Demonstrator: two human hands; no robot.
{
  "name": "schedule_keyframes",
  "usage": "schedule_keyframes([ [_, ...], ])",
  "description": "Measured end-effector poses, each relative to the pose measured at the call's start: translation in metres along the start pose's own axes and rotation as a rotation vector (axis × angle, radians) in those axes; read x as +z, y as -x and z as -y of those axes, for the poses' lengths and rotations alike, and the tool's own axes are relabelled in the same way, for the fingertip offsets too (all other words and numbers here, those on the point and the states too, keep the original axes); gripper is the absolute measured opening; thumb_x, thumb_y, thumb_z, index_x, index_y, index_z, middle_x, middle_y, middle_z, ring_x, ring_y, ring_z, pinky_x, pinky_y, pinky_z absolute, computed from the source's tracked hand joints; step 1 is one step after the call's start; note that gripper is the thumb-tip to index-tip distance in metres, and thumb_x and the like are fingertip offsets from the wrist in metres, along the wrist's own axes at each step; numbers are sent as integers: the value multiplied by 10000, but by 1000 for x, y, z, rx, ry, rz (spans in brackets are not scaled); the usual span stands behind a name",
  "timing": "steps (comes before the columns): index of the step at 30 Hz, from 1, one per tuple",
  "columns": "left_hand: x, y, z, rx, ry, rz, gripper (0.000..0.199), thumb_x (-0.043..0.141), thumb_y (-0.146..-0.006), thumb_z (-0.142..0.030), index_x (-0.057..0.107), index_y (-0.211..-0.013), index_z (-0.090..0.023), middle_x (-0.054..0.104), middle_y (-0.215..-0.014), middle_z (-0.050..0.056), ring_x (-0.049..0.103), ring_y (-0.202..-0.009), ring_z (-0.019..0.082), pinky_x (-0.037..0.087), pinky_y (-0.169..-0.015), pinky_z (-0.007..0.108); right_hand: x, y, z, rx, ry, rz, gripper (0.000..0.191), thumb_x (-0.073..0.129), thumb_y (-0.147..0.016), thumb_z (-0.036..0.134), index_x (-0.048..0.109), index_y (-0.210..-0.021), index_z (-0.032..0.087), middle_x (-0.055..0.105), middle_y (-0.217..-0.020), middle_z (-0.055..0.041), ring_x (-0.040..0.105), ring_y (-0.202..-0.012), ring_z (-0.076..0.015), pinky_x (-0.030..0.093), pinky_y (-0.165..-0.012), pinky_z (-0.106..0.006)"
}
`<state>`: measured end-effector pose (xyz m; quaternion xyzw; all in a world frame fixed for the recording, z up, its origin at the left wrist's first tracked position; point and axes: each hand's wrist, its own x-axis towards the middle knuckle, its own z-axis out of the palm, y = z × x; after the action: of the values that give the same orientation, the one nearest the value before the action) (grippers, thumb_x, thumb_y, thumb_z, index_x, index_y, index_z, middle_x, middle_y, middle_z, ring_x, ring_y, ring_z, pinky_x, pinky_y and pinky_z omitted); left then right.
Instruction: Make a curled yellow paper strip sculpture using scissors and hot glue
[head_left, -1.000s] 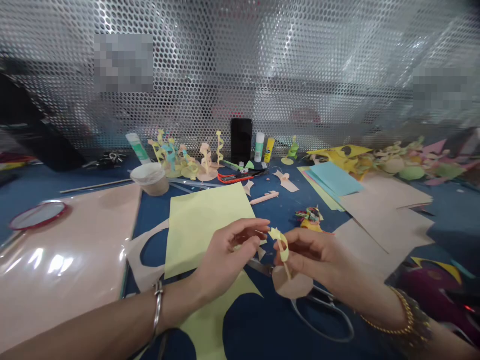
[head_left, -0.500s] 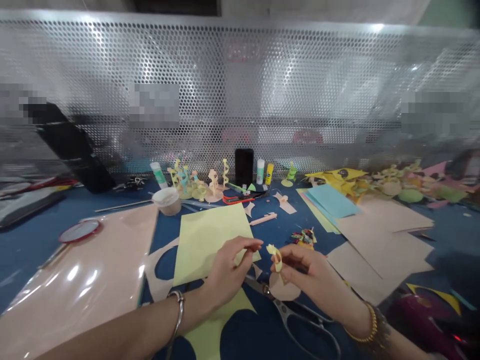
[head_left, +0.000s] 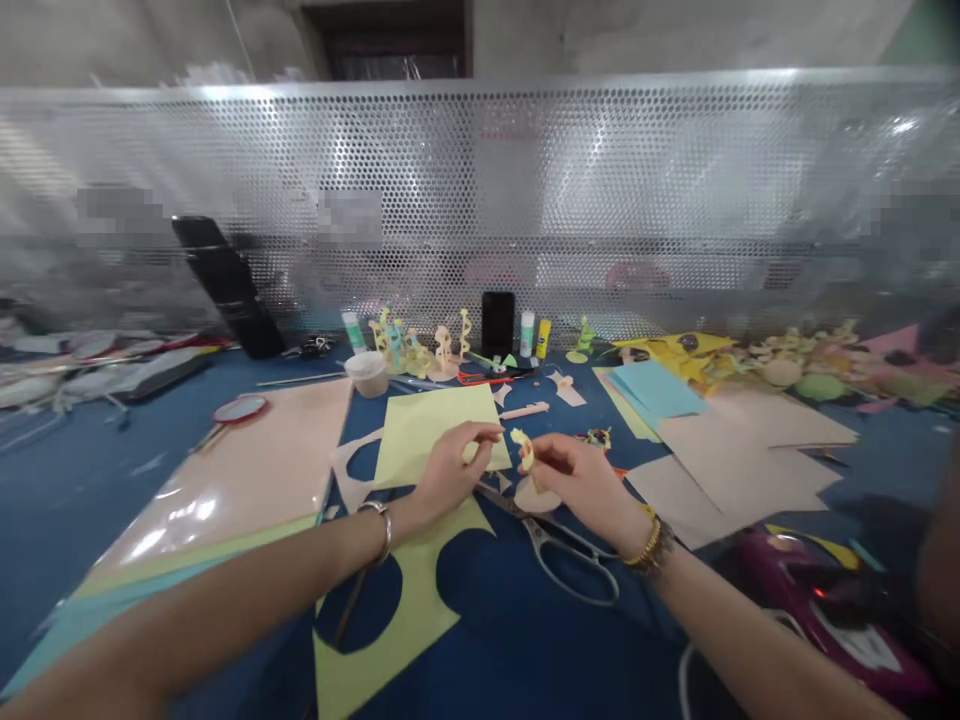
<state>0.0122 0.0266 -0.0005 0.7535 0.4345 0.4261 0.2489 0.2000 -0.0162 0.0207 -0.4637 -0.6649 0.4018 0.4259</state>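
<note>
My right hand (head_left: 570, 482) pinches a small curled strip of yellow paper (head_left: 523, 450), which is joined to a round peach paper disc (head_left: 537, 496) resting just below it. My left hand (head_left: 452, 468) is curled a short way to the left of the strip, with its fingertips together above a pale yellow paper sheet (head_left: 442, 435) and nothing visible in them. Under my right wrist lie steel scissors (head_left: 564, 553) with open loop handles. A yellow paper sheet with round holes cut out (head_left: 397, 610) lies beneath my left wrist.
Behind my hands stand paper sculptures (head_left: 397, 345), glue sticks (head_left: 527, 333), and an upright phone (head_left: 498, 325) beside a red cutter (head_left: 487, 378). Peach sheets (head_left: 735, 450) and blue paper (head_left: 652, 392) lie to the right. A perforated metal screen (head_left: 480, 200) closes off the far table edge.
The view has tilted upward and shows more of the table, so my hands sit lower and smaller in the picture. My right hand still pinches the yellow strip, and the scissors show more fully.
</note>
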Motion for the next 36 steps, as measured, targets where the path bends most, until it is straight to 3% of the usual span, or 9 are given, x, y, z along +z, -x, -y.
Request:
schedule_keyframes([
  [4, 4, -1, -1, 0, -24, 18, 143, 575, -886, -197, 670, -991, -174, 700, -992, 61, 644, -941, 213, 490, -893, 394, -1, -1, -3, -56, 8, -16, 67, 587, -838, 184, 618, -879, 141, 679, -814, -29, 636, -745, -152, 507, -685, -299],
  [8, 7, -2, 3, -52, -36, -10, 217, 565, -927, -293, 620, -1089, -160, 636, -1136, 80, 628, -980, 220, 518, -852, 431, -1, -1, -6, -98, 29, -5, 105, 622, -885, 238, 629, -904, 134, 662, -842, -8, 644, -765, -154, 530, -706, -331],
  [15, 7, -4, 7, -150, 36, -81, 246, 565, -927, -292, 601, -1133, -163, 620, -1164, 88, 627, -983, 223, 526, -840, 429, 1, -2, -6, -132, 41, 24, 144, 600, -913, 272, 634, -930, 133, 664, -884, -16, 649, -780, -154, 541, -717, -339],
  [24, 1, -5, 14, -275, 249, -151, 239, 563, -927, -325, 622, -1061, -137, 664, -1023, 66, 652, -882, 199, 537, -781, 400, 9, 1, 5, -99, -3, 1, 53, 595, -837, 163, 639, -860, 144, 657, -775, -2, 614, -712, -147, 488, -652, -278],
  [30, -4, -7, 16, -307, 330, -243, 269, 533, -859, -338, 690, -987, -162, 708, -918, 76, 648, -929, 230, 486, -843, 332, 15, 8, 22, -47, -37, -27, 162, 553, -736, 82, 669, -813, 164, 650, -733, 3, 584, -696, -149, 440, -642, -249],
  [36, -6, -7, 24, -368, 471, -284, 280, 580, -793, -359, 710, -953, -169, 721, -861, 69, 662, -880, 241, 501, -765, 314, 20, 12, 22, 7, -4, -31, 165, 555, -742, 86, 684, -802, 169, 667, -732, -4, 600, -691, -152, 449, -613, -226],
])
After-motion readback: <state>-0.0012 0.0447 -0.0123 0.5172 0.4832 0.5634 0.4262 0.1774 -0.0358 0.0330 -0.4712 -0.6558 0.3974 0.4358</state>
